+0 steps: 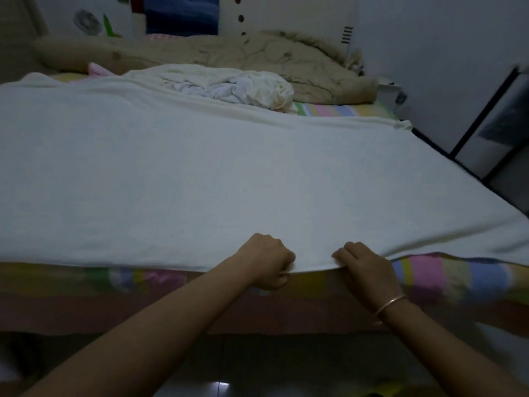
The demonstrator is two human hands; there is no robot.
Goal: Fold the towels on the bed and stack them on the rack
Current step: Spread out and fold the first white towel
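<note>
My left hand (267,262) and right hand (365,267) pinch the near edge of a white towel (200,173) spread unfolded across the bed (429,270), more crumpled towels (237,87) waiting beyond, none visibly stacked.

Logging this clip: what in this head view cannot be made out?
Head view:
Towel: left end cut off by frame edge.
Pile behind: towel count lost in tangled folds.
Dark frame: blurred, cut by right edge; rack or not, unclear.
Left hand: fingertips curled out of sight at the hem.
</note>
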